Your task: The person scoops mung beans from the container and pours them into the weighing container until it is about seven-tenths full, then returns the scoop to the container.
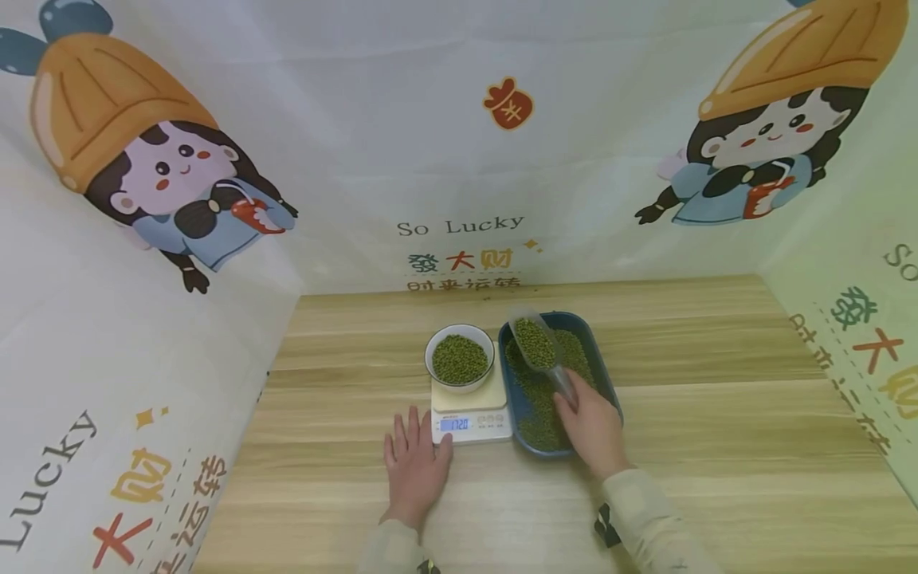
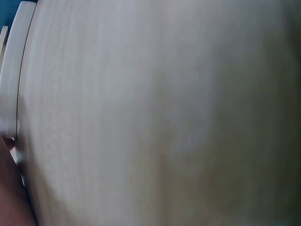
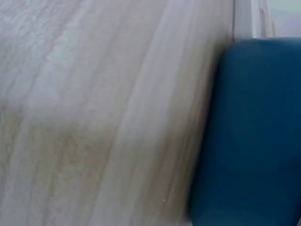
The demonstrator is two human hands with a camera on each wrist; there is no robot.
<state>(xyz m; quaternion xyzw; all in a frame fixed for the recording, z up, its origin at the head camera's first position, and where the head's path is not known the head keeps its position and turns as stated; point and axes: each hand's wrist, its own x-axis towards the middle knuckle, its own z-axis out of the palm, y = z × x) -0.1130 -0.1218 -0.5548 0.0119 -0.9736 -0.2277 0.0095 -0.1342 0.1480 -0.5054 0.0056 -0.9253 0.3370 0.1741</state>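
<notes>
My right hand (image 1: 595, 430) grips the handle of a clear scoop (image 1: 536, 343) heaped with green mung beans, held over a blue tray (image 1: 613, 391). More mung beans (image 1: 539, 406) cover much of the tray's bottom. To its left stands a white kitchen scale (image 1: 473, 432), its display reading about 172.0. A white bowl (image 1: 460, 387) with a dark rim sits on the scale and holds mung beans (image 1: 459, 359). My left hand (image 1: 416, 470) lies flat with fingers spread at the scale's front left corner, thumb by its front edge. The right wrist view shows the tray's outer wall (image 3: 254, 136).
The wooden table (image 1: 344, 399) reaches back to a white printed backdrop (image 1: 459, 159), with more printed cloth along both sides. Scale and tray stand side by side, close together. Bare wood (image 2: 117, 113) fills most of the left wrist view.
</notes>
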